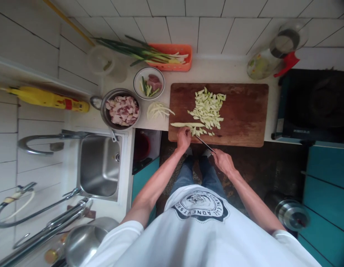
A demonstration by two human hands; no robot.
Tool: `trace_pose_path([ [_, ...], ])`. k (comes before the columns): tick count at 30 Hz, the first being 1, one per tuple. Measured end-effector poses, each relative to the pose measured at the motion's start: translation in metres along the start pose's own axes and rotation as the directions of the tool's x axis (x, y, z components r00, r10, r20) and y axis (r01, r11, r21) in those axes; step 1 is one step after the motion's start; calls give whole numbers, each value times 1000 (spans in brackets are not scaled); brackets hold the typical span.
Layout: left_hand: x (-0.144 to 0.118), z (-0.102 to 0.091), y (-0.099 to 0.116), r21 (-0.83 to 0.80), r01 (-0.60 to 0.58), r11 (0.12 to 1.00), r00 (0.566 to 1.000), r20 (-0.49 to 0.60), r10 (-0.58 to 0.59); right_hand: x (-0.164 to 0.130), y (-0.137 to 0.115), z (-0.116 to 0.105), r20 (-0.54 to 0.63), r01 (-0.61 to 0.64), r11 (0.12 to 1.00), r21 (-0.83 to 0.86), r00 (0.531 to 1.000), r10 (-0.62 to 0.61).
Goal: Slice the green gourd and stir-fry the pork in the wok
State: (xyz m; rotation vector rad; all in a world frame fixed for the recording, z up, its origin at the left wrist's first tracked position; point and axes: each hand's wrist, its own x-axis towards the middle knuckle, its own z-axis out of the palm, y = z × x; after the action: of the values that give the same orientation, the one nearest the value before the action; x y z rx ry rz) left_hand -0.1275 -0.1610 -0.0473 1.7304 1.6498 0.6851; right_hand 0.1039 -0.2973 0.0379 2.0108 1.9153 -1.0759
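My left hand [183, 138] presses down on a long pale green vegetable strip [185, 125] at the near left of the wooden cutting board [244, 111]. My right hand [223, 161] grips the handle of a knife [205, 144], its blade angled toward the strip's cut end. A heap of pale green sliced pieces [207, 109] lies in the middle of the board, just beyond the blade.
A metal bowl of raw meat pieces [122, 110] and a small white bowl [148, 82] stand left of the board, with sliced onion [158, 110] between. An orange tray holds green onions [149, 53]. The sink [101, 167] is at left, the stove [316, 104] at right.
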Motion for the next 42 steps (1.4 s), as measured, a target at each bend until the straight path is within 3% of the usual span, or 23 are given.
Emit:
trace_pose_path([
  [2,7,-16,-7,105,11,994,997,-82,-2,6,-3,-3,54,7,999,-44,999,-4],
  [5,24,-43,-25,201,116,973,981,-177,-81,24,-20,-7,106,64,995,-75,993,-56],
  [7,38,-51,-32,169,184,968,978,-134,-162,39,-32,-10,116,104,992,-74,989,-95],
  [10,54,-48,-30,39,325,945,946,-16,-325,60,-38,-21,137,143,987,-74,982,-132],
  [13,63,-40,-17,-110,488,866,873,54,-485,74,-27,-37,130,167,981,-94,979,-154],
  [16,70,-44,-5,-247,561,790,826,111,-552,84,-7,-55,113,164,978,-128,982,-150],
  [26,95,-114,27,-507,285,813,943,-1,-332,132,47,-110,95,202,955,-216,978,-185],
  [32,72,-132,42,-570,197,798,914,-188,-359,151,64,-139,48,196,947,-253,981,-190],
  [36,46,-144,44,-594,170,786,861,-299,-412,139,48,-127,17,200,958,-205,980,-201],
  [42,9,-159,50,-595,151,789,802,-394,-450,127,-14,-75,171,269,960,-78,952,-252],
])
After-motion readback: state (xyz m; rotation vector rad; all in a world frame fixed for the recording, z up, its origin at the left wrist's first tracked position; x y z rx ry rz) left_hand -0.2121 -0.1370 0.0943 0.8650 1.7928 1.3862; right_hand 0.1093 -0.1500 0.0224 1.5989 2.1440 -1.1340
